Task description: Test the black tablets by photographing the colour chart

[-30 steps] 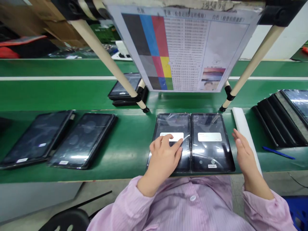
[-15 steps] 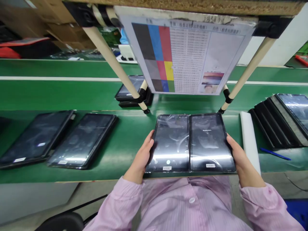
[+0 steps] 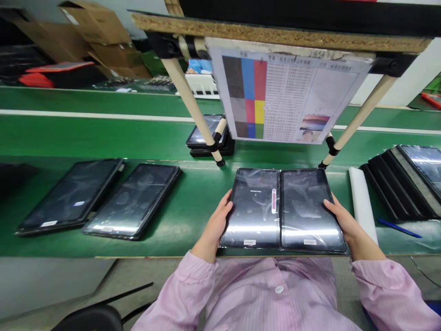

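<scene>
Wrapped tablet pair (image 3: 257,216) | left hand (image 3: 216,225), right hand (image 3: 347,225) spread, clasping outer edges | foam strip (image 3: 361,204)

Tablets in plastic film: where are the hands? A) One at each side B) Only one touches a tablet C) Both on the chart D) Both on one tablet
A: the left hand holds the outer edge of the left tablet, the right hand that of the right tablet.

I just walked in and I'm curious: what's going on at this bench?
A person in a pink striped shirt holds two film-wrapped black tablets side by side at the edge of a green bench. The left hand grips the left tablet by its outer edge, the right hand the right tablet. The left screen shows small text and a pink slider. More tablets lie to the left.
</scene>
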Tool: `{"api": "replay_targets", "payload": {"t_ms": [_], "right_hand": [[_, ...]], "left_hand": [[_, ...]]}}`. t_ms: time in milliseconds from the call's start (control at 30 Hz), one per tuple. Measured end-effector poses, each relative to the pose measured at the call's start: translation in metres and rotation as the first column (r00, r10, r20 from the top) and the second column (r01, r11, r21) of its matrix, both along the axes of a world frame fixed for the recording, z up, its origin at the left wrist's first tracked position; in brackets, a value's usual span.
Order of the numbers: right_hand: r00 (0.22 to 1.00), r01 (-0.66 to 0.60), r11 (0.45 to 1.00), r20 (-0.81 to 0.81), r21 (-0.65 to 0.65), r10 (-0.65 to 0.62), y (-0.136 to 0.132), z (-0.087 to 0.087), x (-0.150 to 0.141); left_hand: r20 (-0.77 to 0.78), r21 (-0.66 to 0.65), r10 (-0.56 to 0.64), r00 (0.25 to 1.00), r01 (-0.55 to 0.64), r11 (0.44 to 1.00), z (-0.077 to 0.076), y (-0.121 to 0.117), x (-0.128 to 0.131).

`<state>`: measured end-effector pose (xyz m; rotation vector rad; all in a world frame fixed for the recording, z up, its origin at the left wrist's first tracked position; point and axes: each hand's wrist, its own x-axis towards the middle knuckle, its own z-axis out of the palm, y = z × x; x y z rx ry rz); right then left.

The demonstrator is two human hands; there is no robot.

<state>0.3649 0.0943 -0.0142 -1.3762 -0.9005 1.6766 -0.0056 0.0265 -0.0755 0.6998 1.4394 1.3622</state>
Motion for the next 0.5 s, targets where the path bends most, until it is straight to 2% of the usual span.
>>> {"api": "replay_targets", "payload": {"t_ms": [167,233,300,367,433,500], "right_hand": [[0.979,0.122,0.991,0.154,0.062,-0.131,-0.012,0.022,0.023],[0.964,0.161,0.986,0.205,0.045,-0.167,-0.024,0.035,0.034],[0.963,0.165,0.986,0.212,0.01,-0.164,-0.036,0.047,0.034],[0.974,0.144,0.99,0.179,-0.011,-0.14,-0.046,0.055,0.014],[0.988,0.112,0.994,0.103,0.009,-0.113,-0.049,0.059,-0.024],[0.997,0.074,0.996,-0.012,0.057,-0.074,-0.046,0.057,-0.068]], "left_hand": [[0.058,0.026,-0.016,0.998,0.015,1.0,0.001,-0.005,0.002],[0.071,0.052,-0.026,0.997,0.022,0.998,0.0,-0.005,0.002],[0.074,0.079,-0.035,0.997,0.03,0.996,-0.001,-0.003,0.001],[0.064,0.111,-0.035,0.997,0.027,0.993,0.003,-0.001,-0.003],[0.035,0.163,-0.018,0.999,0.012,0.987,0.013,-0.001,-0.006],[0.012,0.249,-0.056,0.998,0.051,0.967,0.029,-0.004,-0.006]]}}
